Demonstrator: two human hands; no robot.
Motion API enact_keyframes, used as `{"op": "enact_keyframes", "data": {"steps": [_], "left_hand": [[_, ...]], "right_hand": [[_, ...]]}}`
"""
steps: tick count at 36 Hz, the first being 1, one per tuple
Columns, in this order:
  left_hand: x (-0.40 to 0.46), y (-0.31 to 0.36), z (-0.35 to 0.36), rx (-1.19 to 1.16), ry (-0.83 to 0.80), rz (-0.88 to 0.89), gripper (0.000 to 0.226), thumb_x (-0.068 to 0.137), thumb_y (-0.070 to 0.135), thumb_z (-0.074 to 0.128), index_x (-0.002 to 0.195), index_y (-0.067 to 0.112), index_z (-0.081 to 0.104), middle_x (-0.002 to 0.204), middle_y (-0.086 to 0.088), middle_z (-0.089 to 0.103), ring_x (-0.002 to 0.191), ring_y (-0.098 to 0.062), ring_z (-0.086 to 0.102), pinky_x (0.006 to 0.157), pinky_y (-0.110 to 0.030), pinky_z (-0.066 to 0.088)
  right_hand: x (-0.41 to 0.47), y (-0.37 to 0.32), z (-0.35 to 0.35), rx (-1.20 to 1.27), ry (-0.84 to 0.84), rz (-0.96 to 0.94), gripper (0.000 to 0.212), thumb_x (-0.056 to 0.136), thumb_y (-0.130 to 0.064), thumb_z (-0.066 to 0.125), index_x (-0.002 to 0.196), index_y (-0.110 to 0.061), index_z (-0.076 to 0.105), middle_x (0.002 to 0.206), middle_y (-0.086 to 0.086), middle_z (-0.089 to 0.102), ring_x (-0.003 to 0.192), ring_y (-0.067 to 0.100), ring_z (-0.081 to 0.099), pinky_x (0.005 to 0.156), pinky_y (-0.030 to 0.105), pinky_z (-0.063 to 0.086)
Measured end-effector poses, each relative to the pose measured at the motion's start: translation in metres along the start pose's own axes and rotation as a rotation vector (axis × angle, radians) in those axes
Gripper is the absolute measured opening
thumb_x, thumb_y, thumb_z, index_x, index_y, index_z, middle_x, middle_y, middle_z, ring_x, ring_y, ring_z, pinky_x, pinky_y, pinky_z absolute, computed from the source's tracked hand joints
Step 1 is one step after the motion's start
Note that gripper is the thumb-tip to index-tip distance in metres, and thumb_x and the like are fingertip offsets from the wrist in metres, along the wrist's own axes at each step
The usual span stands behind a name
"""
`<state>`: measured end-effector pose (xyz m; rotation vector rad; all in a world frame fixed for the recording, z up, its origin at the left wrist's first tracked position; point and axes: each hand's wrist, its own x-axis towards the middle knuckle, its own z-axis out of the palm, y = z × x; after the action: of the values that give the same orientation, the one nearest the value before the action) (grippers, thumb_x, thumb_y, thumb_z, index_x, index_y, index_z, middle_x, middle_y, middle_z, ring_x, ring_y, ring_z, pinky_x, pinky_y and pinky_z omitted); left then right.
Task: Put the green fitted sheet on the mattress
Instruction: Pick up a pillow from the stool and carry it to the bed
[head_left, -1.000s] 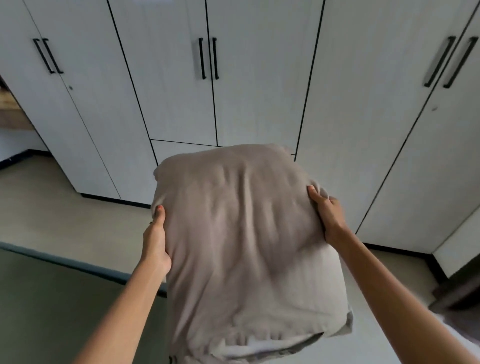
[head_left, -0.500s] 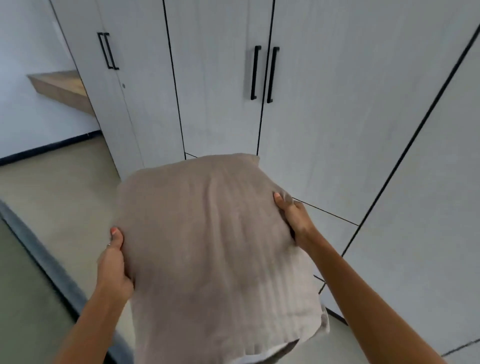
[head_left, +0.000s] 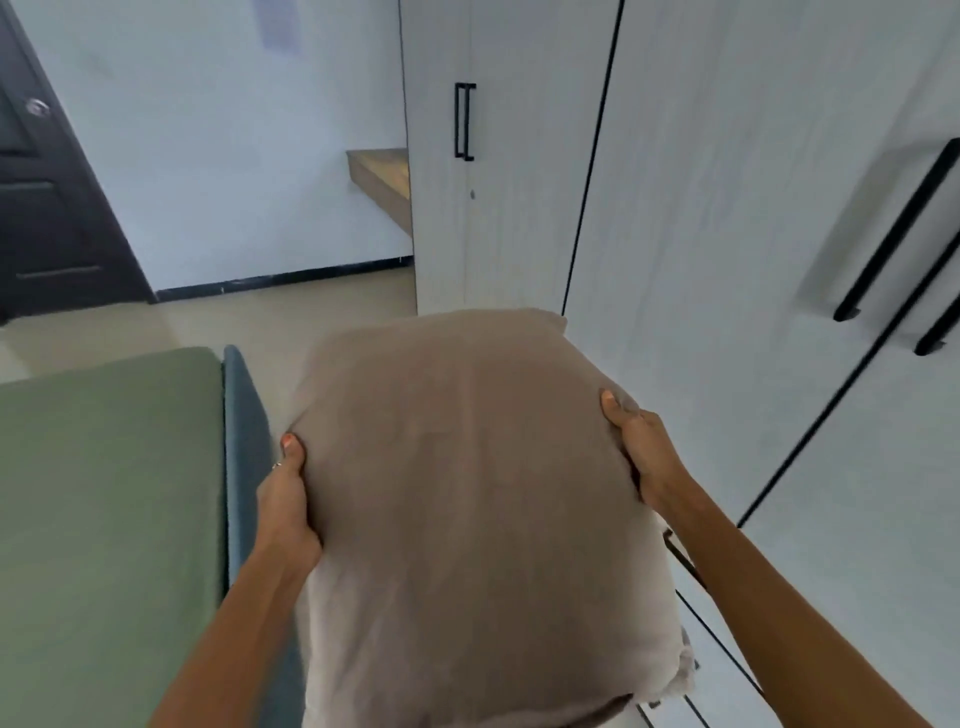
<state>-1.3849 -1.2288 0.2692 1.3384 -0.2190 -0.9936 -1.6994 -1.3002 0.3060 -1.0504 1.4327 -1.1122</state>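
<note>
both hands (head_left: 284, 506) (head_left: 641, 457) grip a beige pillow (head_left: 467, 499), fingers hidden behind it.

The view has been turned leftward: the green fitted sheet (head_left: 104, 493), a dark door (head_left: 47, 197) and shelf (head_left: 379, 174) are now revealed.
</note>
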Motion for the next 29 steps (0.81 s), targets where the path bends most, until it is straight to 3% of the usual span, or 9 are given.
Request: {"op": "enact_keyframes", "data": {"steps": [6,10,12,15,20,25,29], "left_hand": [[0.080,0.024,0.044,-0.025,0.096,0.037,0.051,0.094,0.052,0.046,0.130,0.017,0.054,0.109,0.004,0.059,0.094,-0.013,0.053,0.086,-0.031,0.040],[0.135,0.040,0.081,-0.047,0.160,0.075,0.043,0.097,0.048,0.045,0.123,0.017,0.057,0.091,0.004,0.060,0.077,-0.010,0.055,0.080,-0.031,0.042],[0.162,0.048,0.097,-0.063,0.198,0.073,0.035,0.097,0.047,0.044,0.114,0.019,0.057,0.084,0.006,0.059,0.072,-0.007,0.054,0.076,-0.029,0.043],[0.208,0.062,0.117,-0.058,0.251,0.077,0.036,0.096,0.048,0.047,0.112,0.017,0.058,0.086,0.005,0.063,0.073,-0.007,0.057,0.063,-0.025,0.045],[0.287,0.083,0.130,-0.097,0.337,0.076,0.049,0.094,0.048,0.051,0.127,0.013,0.058,0.120,-0.002,0.063,0.100,-0.017,0.059,0.084,-0.029,0.045],[0.375,0.108,0.136,-0.162,0.408,0.089,0.044,0.094,0.048,0.050,0.120,0.013,0.059,0.103,0.000,0.062,0.084,-0.014,0.057,0.079,-0.027,0.041],[0.451,0.131,0.133,-0.181,0.472,0.076,0.045,0.093,0.049,0.051,0.122,0.015,0.057,0.105,0.002,0.061,0.089,-0.015,0.056,0.081,-0.028,0.040]], "right_hand": [[0.123,-0.019,0.051,-0.026,-0.104,-0.008,0.045,0.090,-0.050,0.057,0.115,-0.013,0.065,0.098,0.006,0.073,0.092,0.024,0.069,0.083,0.038,0.055],[0.205,-0.029,0.089,-0.015,-0.179,0.000,0.044,0.090,-0.049,0.058,0.114,-0.013,0.066,0.098,0.007,0.073,0.093,0.024,0.069,0.086,0.039,0.054],[0.246,-0.032,0.108,-0.027,-0.208,0.016,0.046,0.089,-0.050,0.058,0.115,-0.013,0.065,0.100,0.006,0.073,0.094,0.024,0.068,0.090,0.042,0.053],[0.303,-0.045,0.142,-0.050,-0.257,0.036,0.046,0.090,-0.050,0.057,0.115,-0.012,0.065,0.099,0.007,0.073,0.093,0.023,0.068,0.081,0.037,0.053],[0.387,-0.065,0.208,-0.088,-0.322,0.041,0.049,0.089,-0.050,0.058,0.109,-0.006,0.067,0.096,0.013,0.073,0.091,0.026,0.069,0.078,0.037,0.054],[0.469,-0.083,0.297,-0.125,-0.410,0.029,0.052,0.088,-0.053,0.058,0.113,-0.008,0.065,0.096,0.011,0.073,0.090,0.026,0.069,0.076,0.035,0.055],[0.527,-0.095,0.380,-0.141,-0.478,0.011,0.046,0.091,-0.048,0.056,0.109,-0.007,0.066,0.094,0.012,0.073,0.086,0.026,0.069,0.069,0.032,0.053]]}}
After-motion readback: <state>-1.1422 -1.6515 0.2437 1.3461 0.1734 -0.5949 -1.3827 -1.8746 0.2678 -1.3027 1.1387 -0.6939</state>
